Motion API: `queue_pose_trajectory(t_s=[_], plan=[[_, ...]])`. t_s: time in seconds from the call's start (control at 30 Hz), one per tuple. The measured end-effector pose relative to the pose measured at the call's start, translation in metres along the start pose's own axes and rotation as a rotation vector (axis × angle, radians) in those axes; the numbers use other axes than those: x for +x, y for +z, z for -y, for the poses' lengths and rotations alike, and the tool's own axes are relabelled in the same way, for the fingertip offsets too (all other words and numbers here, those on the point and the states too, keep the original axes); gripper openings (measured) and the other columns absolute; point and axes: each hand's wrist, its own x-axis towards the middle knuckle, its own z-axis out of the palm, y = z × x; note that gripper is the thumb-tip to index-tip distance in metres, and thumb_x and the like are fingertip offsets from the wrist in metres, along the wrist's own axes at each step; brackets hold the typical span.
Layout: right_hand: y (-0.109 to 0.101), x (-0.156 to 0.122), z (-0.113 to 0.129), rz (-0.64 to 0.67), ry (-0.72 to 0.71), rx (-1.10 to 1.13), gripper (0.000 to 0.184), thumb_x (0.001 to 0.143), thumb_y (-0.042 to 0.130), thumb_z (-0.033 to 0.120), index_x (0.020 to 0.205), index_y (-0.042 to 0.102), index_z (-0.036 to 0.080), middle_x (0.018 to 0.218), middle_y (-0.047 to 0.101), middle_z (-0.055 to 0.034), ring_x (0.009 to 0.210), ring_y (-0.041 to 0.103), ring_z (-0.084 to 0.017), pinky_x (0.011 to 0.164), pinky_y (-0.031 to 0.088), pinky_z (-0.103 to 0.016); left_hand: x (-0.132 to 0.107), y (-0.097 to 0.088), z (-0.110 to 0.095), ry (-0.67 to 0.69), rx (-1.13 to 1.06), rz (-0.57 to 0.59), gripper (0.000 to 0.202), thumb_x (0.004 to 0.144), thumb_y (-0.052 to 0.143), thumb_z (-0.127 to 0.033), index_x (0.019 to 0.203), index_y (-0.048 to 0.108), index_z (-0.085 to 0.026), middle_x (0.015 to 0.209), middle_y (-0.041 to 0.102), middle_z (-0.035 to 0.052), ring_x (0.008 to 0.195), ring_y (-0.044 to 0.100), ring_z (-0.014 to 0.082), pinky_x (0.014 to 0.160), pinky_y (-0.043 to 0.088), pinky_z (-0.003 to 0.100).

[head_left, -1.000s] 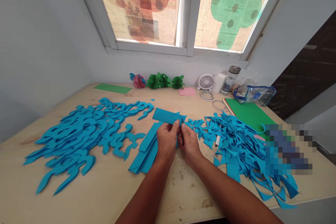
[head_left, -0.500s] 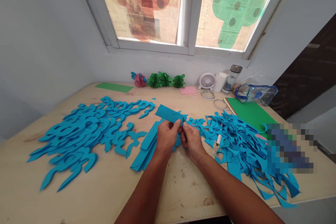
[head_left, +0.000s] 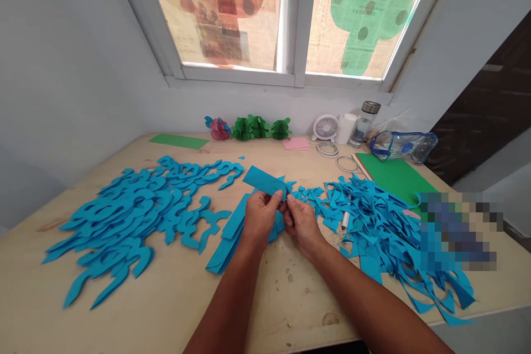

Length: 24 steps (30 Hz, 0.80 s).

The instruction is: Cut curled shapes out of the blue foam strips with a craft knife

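Observation:
My left hand (head_left: 259,217) pinches a blue paper strip (head_left: 262,181) that sticks up and to the left above the table. My right hand (head_left: 302,222) is closed close beside it, fingertips meeting the same strip near its right end; what else it may hold is hidden. Under both hands lies a stack of blue strips (head_left: 227,235). A spread of cut blue curved shapes (head_left: 136,215) covers the table to the left. To the right sits a heap of blue paper scraps (head_left: 373,221).
The wooden table (head_left: 174,310) ends at the wall under a window. Along the back stand paper flowers (head_left: 249,128), a small white fan (head_left: 326,127), a bottle (head_left: 364,121), tape rings (head_left: 346,165), a green sheet (head_left: 394,178) and a clear pouch (head_left: 400,146). A white pen (head_left: 344,220) lies among the scraps.
The hands stay together on the strip, with only small finger shifts; the strip's free end tilts slightly more to the left. The camera has shifted a little.

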Motion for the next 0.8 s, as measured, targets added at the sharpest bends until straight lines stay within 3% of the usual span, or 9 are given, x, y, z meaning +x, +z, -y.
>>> queue_pose_trajectory(t_s=[0.4, 0.8], plan=[[0.001, -0.004, 0.008, 0.013, 0.053, -0.002, 0.044, 0.070, 0.062, 0.059, 0.062, 0.054, 0.017, 0.035, 0.035, 0.0096, 0.031, 0.020, -0.004, 0.034, 0.010, -0.021, -0.003, 0.002, -0.009, -0.002, 0.063, -0.022, 0.026, 0.063, 0.065, -0.033, 0.048, 0.054, -0.016, 0.044, 0.054, -0.0009, 0.048, 0.048, 0.0119, 0.052, 0.040, 0.024], [-0.001, -0.004, 0.009, 0.036, 0.066, 0.016, 0.044, 0.070, 0.062, 0.059, 0.062, 0.054, 0.016, 0.037, 0.036, 0.0096, 0.032, 0.019, -0.004, 0.034, 0.009, -0.020, -0.003, -0.001, -0.011, 0.012, 0.095, 0.055, 0.029, 0.065, 0.063, -0.035, 0.047, 0.051, -0.016, 0.045, 0.049, -0.0019, 0.047, 0.044, 0.0109, 0.051, 0.038, 0.024]])
